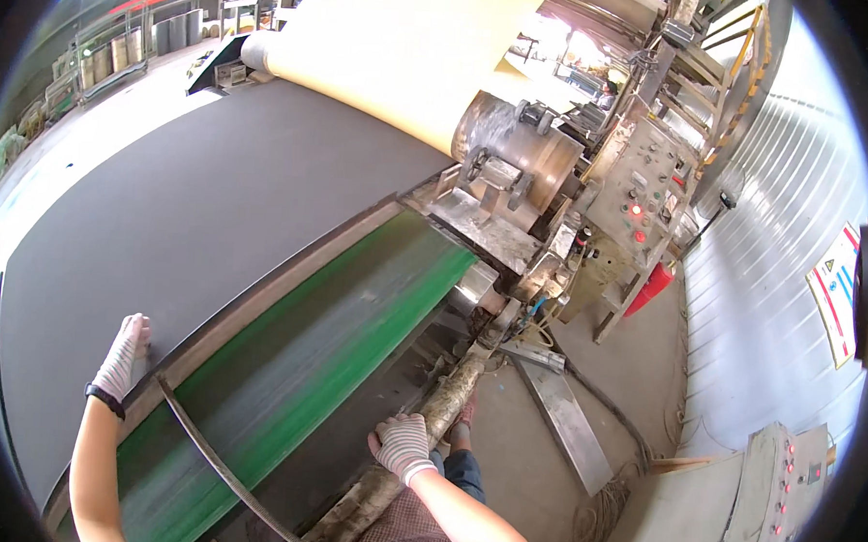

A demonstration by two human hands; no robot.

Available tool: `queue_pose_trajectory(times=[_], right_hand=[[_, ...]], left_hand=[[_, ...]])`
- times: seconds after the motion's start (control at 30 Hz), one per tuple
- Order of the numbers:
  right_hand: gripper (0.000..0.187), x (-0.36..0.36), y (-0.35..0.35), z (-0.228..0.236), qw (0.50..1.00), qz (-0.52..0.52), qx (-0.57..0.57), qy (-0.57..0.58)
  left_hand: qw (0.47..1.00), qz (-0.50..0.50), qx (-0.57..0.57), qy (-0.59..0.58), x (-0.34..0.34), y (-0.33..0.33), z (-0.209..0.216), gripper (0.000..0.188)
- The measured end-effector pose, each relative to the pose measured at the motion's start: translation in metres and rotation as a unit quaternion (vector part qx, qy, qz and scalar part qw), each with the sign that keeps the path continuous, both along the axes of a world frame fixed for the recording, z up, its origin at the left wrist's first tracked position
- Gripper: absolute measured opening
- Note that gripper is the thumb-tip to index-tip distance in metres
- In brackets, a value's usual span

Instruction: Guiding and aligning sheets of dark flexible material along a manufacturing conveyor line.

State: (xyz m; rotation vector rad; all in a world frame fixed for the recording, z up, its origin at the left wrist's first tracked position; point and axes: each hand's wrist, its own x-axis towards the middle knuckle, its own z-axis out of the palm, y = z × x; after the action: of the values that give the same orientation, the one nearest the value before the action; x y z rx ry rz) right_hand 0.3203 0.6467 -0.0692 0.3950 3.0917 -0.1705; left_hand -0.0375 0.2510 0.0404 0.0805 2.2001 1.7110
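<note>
My left hand [123, 354], in a striped glove, lies on a wide dark grey sheet [215, 184] close to its near edge, fingers stretched out. My right hand [404, 444], gloved the same way, is curled over a long, dirt-crusted metal bar [456, 393] in front of my body; its fingertips are partly hidden. Between the hands runs a green belt [314, 353] with a worn grey middle. A thin curved rod [204, 445] crosses above the belt near my left forearm.
A large pale yellow roll [386, 46] spans the sheet's far end, beside a metal drum [517, 154]. On the right stand a control panel [646, 183] with lit red buttons, a red fire extinguisher [651, 288] and a grey cabinet [734, 497]. A metal plank [563, 422] and cables lie on the floor.
</note>
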Motion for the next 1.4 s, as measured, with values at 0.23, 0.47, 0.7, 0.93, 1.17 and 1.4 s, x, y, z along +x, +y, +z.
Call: queue_pose_trajectory(times=[0.23, 0.47, 0.7, 0.93, 1.17, 1.4], right_hand=[[0.029, -0.002, -0.003, 0.006, 1.000, 0.021, -0.007, 0.010], [0.049, -0.020, -0.017, 0.043, 0.983, -0.033, 0.072, -0.165], [0.047, -0.009, 0.001, -0.014, 0.986, -0.015, 0.090, -0.142], [0.039, -0.017, -0.012, 0.000, 0.980, -0.025, 0.072, -0.185], [0.035, -0.013, -0.006, -0.007, 0.986, -0.022, 0.098, -0.131], [0.042, -0.003, 0.003, -0.003, 0.991, -0.014, 0.116, -0.068]], left_hand=[[0.890, 0.207, -0.360, 0.189, 0.009, -0.184, -0.006, 0.039], [0.823, 0.062, -0.522, 0.216, 0.092, -0.051, 0.058, 0.047], [0.938, 0.065, -0.276, 0.198, 0.066, -0.039, 0.028, 0.053], [0.774, 0.193, -0.565, 0.212, 0.081, -0.191, 0.038, 0.065], [0.810, 0.134, -0.563, 0.092, 0.084, -0.144, 0.047, 0.063], [0.827, 0.071, -0.529, 0.179, 0.064, -0.030, 0.043, 0.068]])
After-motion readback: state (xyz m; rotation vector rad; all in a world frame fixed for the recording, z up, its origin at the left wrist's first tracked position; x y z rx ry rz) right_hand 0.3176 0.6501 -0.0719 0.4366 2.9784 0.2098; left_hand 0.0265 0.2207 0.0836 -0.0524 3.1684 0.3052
